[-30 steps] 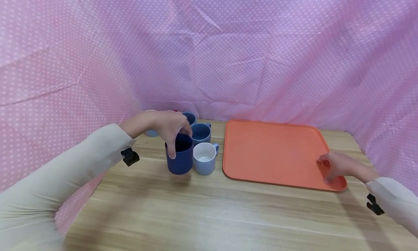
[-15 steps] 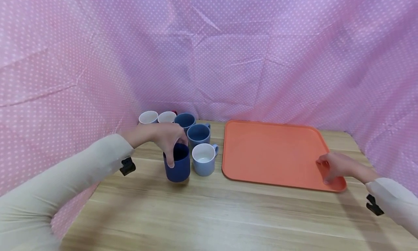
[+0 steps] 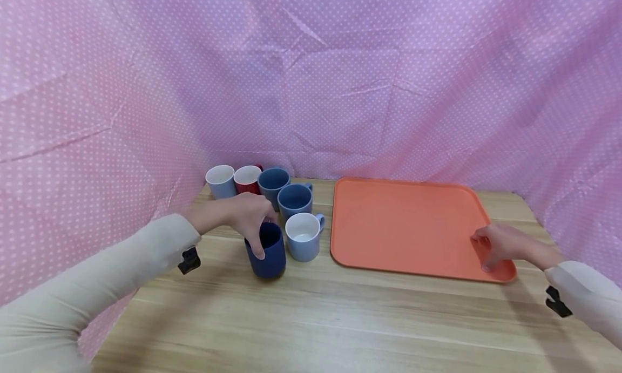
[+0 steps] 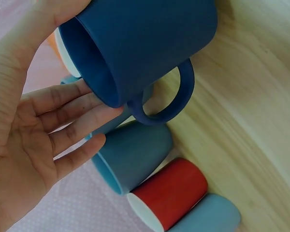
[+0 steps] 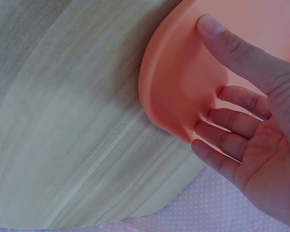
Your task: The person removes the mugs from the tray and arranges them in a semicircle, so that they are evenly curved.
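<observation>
My left hand (image 3: 248, 215) pinches a dark blue mug (image 3: 268, 260) by its rim, thumb on the near side. The mug tilts slightly, low over the wooden table; whether its base touches cannot be told. In the left wrist view, the same mug (image 4: 150, 43) shows its handle (image 4: 181, 99) beside the fingertips. A white-lined light blue mug (image 3: 303, 243) stands just right of it. Far to the right, my right hand (image 3: 507, 244) rests its fingertips on the near right corner of an orange tray (image 3: 408, 227). In the right wrist view, those fingers (image 5: 232, 123) are relaxed, holding nothing.
Behind the left hand stand two grey-blue mugs (image 3: 295, 200), a red mug (image 3: 248, 187) with a white inside and a pale blue mug (image 3: 221, 183). Pink dotted cloth (image 3: 340, 92) hangs behind and at the sides of the wooden table (image 3: 340, 319).
My left hand has brought the dark blue mug nearer and lower, away from the other mugs, uncovering the red and pale blue ones behind. The right hand stays on the tray.
</observation>
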The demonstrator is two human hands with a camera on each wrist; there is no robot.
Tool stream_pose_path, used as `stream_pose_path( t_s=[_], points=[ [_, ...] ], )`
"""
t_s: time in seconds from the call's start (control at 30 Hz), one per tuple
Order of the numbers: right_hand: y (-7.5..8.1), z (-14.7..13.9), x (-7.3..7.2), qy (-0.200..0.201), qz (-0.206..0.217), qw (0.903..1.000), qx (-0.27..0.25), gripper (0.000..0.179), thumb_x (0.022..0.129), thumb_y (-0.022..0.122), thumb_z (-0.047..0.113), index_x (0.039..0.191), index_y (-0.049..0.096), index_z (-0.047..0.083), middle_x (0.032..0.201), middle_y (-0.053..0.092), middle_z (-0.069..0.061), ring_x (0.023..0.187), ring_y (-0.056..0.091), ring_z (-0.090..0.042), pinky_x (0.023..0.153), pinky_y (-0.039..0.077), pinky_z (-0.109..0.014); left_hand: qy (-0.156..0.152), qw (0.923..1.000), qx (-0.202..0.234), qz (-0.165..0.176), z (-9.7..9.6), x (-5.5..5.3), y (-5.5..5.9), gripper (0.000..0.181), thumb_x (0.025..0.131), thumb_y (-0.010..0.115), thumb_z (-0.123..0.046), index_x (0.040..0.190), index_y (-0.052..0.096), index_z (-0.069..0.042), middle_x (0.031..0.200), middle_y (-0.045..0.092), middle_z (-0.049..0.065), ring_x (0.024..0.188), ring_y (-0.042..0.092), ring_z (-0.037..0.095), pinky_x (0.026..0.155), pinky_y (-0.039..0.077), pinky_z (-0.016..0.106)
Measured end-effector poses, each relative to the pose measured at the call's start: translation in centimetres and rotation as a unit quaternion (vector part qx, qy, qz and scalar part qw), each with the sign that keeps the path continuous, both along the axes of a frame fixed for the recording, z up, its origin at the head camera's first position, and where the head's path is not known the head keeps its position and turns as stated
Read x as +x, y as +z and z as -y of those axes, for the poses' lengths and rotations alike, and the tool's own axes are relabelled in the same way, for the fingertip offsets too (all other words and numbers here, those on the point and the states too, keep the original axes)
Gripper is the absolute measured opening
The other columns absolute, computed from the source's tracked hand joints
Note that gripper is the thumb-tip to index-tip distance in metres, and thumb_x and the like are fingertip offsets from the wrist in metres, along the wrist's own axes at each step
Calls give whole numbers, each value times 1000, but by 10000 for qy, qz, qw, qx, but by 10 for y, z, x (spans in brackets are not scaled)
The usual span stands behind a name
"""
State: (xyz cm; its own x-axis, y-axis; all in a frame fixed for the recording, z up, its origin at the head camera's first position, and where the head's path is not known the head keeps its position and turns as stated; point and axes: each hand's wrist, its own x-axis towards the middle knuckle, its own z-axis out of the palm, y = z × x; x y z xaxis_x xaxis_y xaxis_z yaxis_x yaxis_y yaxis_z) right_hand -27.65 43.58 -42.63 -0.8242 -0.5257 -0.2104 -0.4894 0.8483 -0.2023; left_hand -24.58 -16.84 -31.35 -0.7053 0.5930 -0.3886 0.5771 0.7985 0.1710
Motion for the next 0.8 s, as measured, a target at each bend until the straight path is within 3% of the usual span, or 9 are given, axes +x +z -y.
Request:
stream_pose_path(
  t_s=[0.37, 0.63, 0.8],
  points=[
    [-1, 1, -1, -31, 64, 10000, -28, 67, 52, 98, 25, 105, 71, -7, 91, 67, -4, 80, 54, -18, 69, 48, -32, 3, 9998, 121, -160, -1, 2, -15, 59, 62, 89, -60, 105, 78, -21, 92, 75, -8, 81, 62, 8, 70, 54, 26],
    [1, 2, -1, -56, 143, 9999, -25, 68, 52, 98, 24, 105, 70, -8, 88, 64, -3, 78, 52, -17, 68, 46, -31, -49, 9995, 279, -128, 0, 3, -20, 66, 62, 91, -58, 113, 77, -20, 98, 74, -8, 85, 61, 8, 74, 55, 27],
    [2, 3, 0, -79, 198, 9998, -18, 67, 53, 98, 23, 105, 70, -8, 88, 63, -3, 77, 50, -16, 68, 45, -30, -122, 9993, 283, -189, -1, 4, -20, 63, 62, 91, -58, 111, 78, -20, 96, 74, -8, 84, 61, 8, 72, 55, 26]
  ],
)
